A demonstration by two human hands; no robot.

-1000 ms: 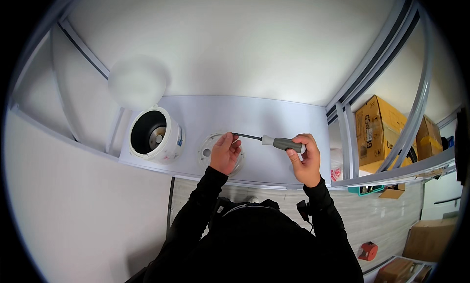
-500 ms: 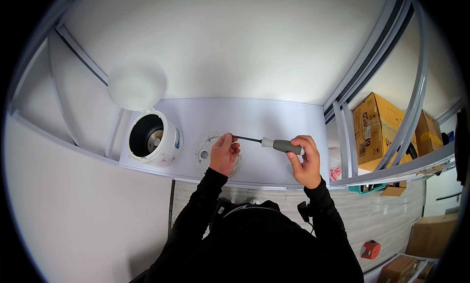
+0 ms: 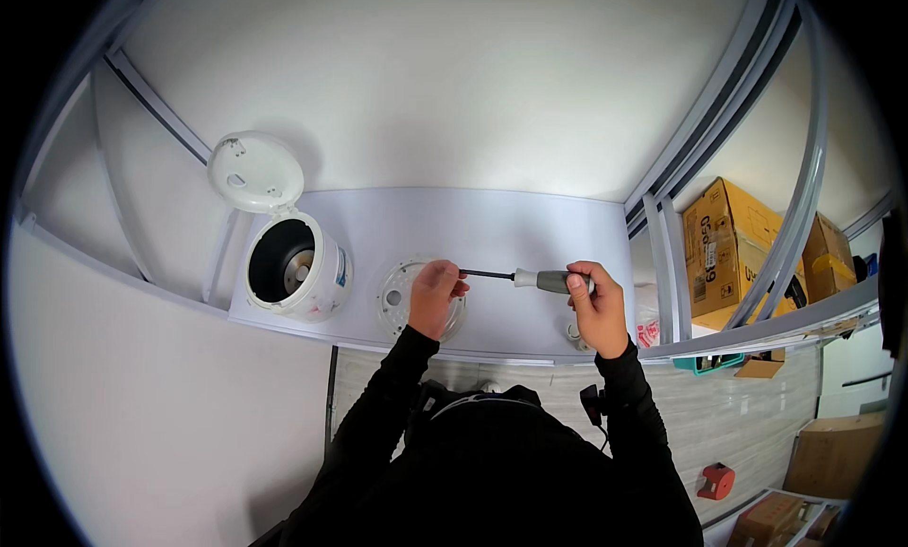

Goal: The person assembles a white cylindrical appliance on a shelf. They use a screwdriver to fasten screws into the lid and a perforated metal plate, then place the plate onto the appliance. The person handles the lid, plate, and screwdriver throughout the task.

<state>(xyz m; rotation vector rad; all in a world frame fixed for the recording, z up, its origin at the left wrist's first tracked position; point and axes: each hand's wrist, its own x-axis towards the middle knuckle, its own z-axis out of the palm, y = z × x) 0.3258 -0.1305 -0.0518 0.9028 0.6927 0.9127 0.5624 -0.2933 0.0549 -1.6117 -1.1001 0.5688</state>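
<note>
In front of me I hold a screwdriver point(image 3: 551, 281) with a grey handle and dark shaft, lying nearly level. My right hand point(image 3: 600, 311) is closed around the rear of its handle. My left hand point(image 3: 436, 299) pinches at the far end of the shaft; the fingers hide the tip and whatever may be at it. Beneath the left hand lies a round white plate point(image 3: 390, 306) with holes. A small pale round part point(image 3: 573, 333) sits by my right hand, partly covered. To the left stands a white rice cooker point(image 3: 326, 287), its lid point(image 3: 255, 172) raised and its dark inside showing.
The white table point(image 3: 511, 221) meets a pale wall behind it. Metal frame posts point(image 3: 673, 273) rise at the right, with cardboard boxes point(image 3: 728, 249) beyond them. A red stool point(image 3: 717, 483) stands on the floor at lower right.
The screwdriver and both hands have shifted slightly right. The small round part by my right hand now shows. The cooker's lid, plain white before, now shows holes and marks.
</note>
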